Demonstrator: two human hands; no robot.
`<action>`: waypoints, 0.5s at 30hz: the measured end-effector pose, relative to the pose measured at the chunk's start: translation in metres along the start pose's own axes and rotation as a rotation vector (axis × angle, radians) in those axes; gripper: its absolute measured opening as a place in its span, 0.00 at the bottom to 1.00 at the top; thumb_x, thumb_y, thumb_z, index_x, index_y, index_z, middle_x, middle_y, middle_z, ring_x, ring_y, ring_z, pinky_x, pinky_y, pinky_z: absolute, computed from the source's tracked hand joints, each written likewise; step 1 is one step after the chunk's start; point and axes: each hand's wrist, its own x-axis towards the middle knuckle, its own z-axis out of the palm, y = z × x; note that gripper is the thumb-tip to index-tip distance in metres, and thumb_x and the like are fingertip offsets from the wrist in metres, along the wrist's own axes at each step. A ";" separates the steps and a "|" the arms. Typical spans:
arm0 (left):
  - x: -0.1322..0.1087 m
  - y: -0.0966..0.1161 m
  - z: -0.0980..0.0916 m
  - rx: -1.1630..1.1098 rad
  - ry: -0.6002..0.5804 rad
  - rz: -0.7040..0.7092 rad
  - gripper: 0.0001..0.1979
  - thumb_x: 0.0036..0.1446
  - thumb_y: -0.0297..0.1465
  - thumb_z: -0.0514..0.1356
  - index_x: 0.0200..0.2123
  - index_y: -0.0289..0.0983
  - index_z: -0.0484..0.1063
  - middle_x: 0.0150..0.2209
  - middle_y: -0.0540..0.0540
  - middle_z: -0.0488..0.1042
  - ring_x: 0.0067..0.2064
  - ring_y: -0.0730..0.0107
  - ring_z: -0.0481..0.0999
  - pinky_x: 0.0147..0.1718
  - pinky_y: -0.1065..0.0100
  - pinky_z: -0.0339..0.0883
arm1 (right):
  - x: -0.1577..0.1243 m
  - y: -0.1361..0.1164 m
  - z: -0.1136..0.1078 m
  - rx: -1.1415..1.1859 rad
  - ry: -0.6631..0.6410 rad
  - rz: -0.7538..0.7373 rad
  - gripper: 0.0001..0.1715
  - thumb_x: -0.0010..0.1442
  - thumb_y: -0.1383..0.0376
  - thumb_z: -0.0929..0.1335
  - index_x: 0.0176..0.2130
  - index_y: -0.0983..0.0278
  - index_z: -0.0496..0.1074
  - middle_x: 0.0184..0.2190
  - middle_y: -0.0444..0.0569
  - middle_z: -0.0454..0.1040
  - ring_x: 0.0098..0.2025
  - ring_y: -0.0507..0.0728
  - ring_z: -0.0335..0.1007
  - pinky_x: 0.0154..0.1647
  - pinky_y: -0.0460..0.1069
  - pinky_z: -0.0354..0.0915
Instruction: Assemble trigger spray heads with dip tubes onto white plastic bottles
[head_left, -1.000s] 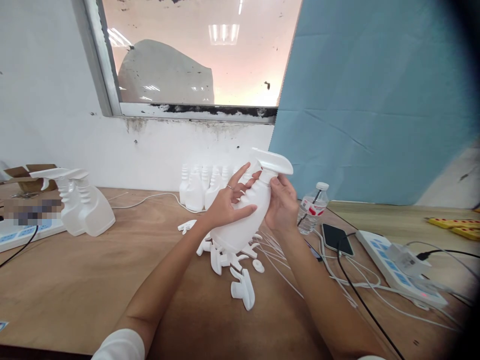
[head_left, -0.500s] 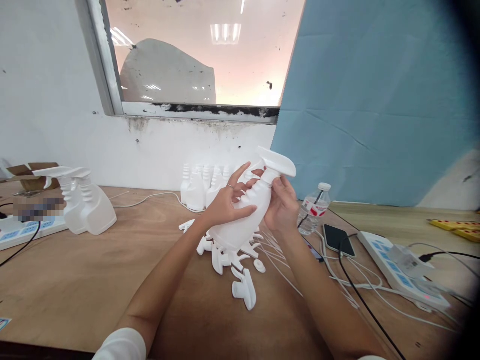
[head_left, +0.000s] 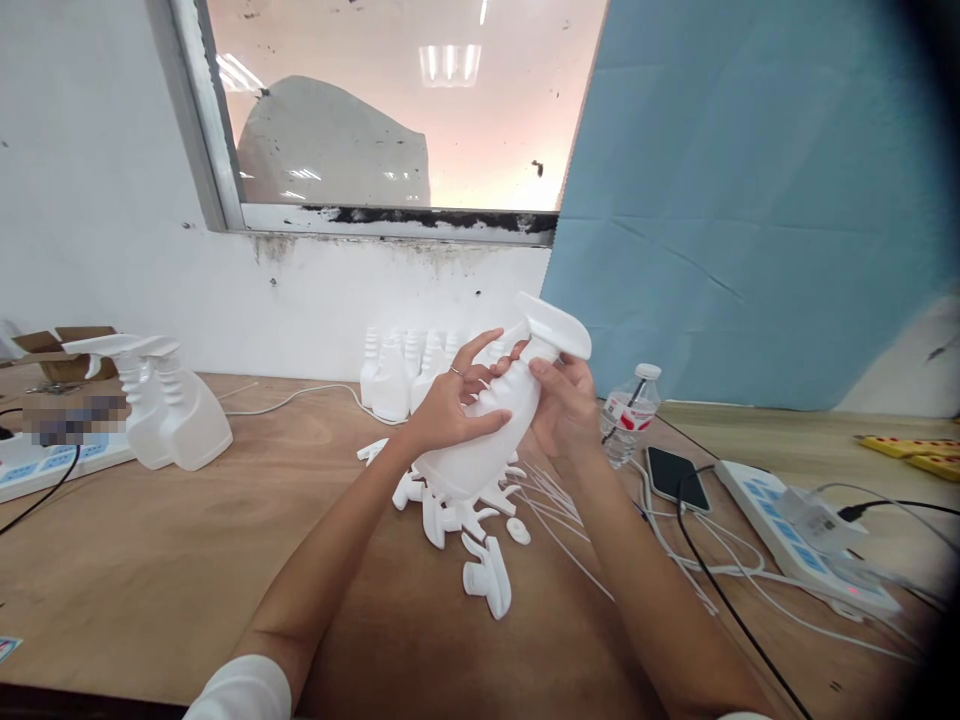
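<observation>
A white spray bottle (head_left: 480, 450) is held tilted above the table, its spray head (head_left: 553, 325) on its neck and pointing to the upper left. My left hand (head_left: 450, 400) grips the bottle's body from the left, thumb across its front. Around the collar just below the spray head, my right hand (head_left: 564, 400) has its thumb and fingers closed. Beneath the bottle lie several loose white spray heads (head_left: 489, 578) and a small white round piece (head_left: 517, 531).
Several headless white bottles (head_left: 390, 378) stand by the wall. Two bottles with spray heads (head_left: 196, 425) stand left. At right are a water bottle (head_left: 630, 415), a phone (head_left: 676, 480), a power strip (head_left: 806, 540) and cables. Thin white tubes (head_left: 551, 495) lie beside my right forearm.
My right thumb and fingers have shifted round the collar, the thumb now further left across its front. My left hand and the bottle have hardly moved.
</observation>
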 end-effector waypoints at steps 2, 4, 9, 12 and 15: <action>0.000 0.000 0.000 0.007 -0.015 -0.002 0.44 0.50 0.34 0.66 0.66 0.48 0.47 0.57 0.41 0.68 0.41 0.67 0.74 0.35 0.70 0.67 | 0.000 0.000 0.000 0.000 -0.020 0.010 0.17 0.48 0.59 0.74 0.37 0.60 0.68 0.36 0.48 0.76 0.43 0.61 0.75 0.43 0.57 0.72; 0.000 -0.001 0.000 0.020 -0.022 -0.008 0.44 0.50 0.34 0.66 0.66 0.47 0.47 0.52 0.42 0.72 0.40 0.68 0.73 0.36 0.70 0.66 | 0.000 0.001 -0.002 0.018 -0.036 0.013 0.18 0.48 0.57 0.74 0.37 0.60 0.68 0.37 0.48 0.75 0.43 0.61 0.75 0.43 0.57 0.72; 0.000 0.001 0.000 0.047 -0.021 -0.017 0.44 0.50 0.33 0.65 0.66 0.47 0.47 0.44 0.45 0.74 0.39 0.68 0.72 0.36 0.69 0.66 | 0.001 0.002 -0.005 0.049 0.003 0.018 0.18 0.49 0.55 0.73 0.38 0.60 0.69 0.37 0.49 0.76 0.43 0.62 0.75 0.42 0.58 0.73; 0.000 0.002 0.000 0.055 -0.035 -0.011 0.43 0.50 0.33 0.65 0.66 0.47 0.48 0.43 0.46 0.74 0.37 0.69 0.72 0.36 0.68 0.67 | 0.001 0.001 -0.003 0.024 -0.015 0.043 0.19 0.47 0.57 0.75 0.37 0.60 0.68 0.36 0.49 0.76 0.42 0.61 0.75 0.42 0.57 0.73; 0.000 0.001 0.001 0.034 -0.019 -0.026 0.46 0.50 0.33 0.66 0.67 0.48 0.44 0.44 0.46 0.75 0.37 0.69 0.73 0.38 0.67 0.67 | 0.001 0.001 -0.001 0.020 -0.028 0.018 0.19 0.49 0.55 0.73 0.37 0.60 0.67 0.37 0.49 0.76 0.41 0.60 0.75 0.41 0.56 0.73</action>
